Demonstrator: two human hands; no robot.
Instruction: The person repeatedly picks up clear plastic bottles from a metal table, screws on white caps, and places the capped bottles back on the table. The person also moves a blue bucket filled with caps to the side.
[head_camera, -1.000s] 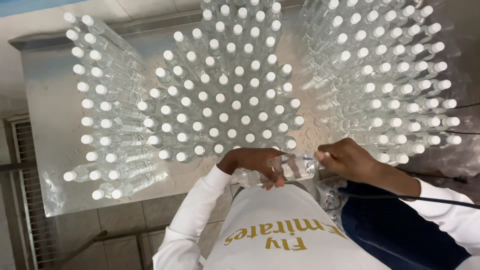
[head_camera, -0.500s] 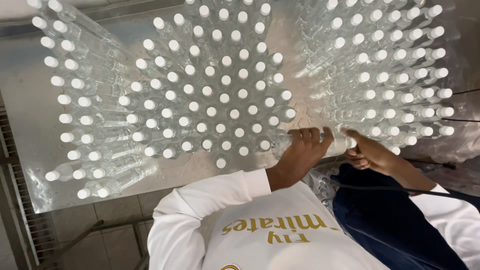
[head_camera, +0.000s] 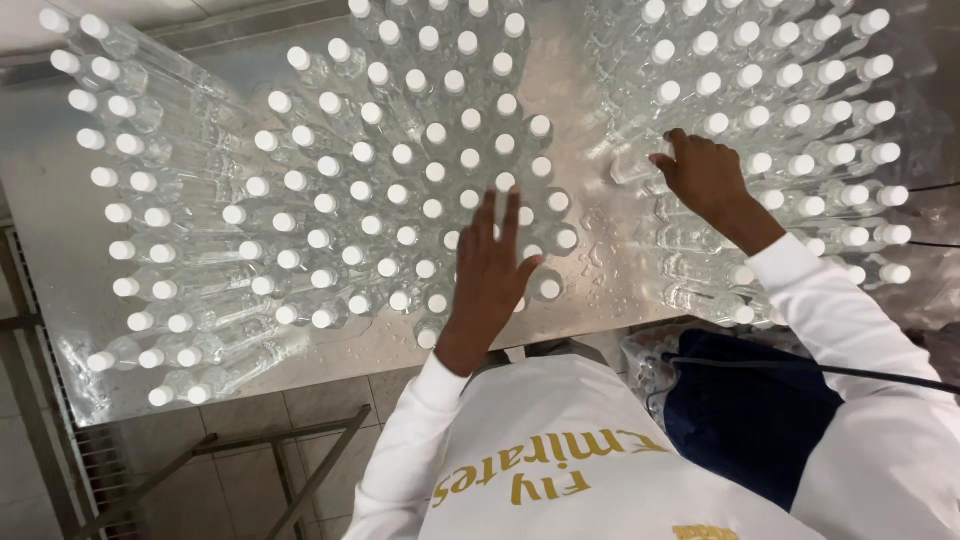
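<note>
Presently: both hands on capped bottles

Left hand (head_camera: 495, 262) lies flat, fingers spread, over white caps of the middle bottle cluster (head_camera: 400, 180). Right hand (head_camera: 703, 172), at 2 o'clock from it, curls open-fingered on the right bottle cluster (head_camera: 800, 110). Wet steel tabletop (head_camera: 590, 235) between.

Clear plastic bottles with white caps (head_camera: 400, 155) are stood upright in dense groups across the wet metal table (head_camera: 590, 250); no labels are seen on them. A further group of capped bottles (head_camera: 800, 110) is set at the right side. No signs or screens are seen.
</note>
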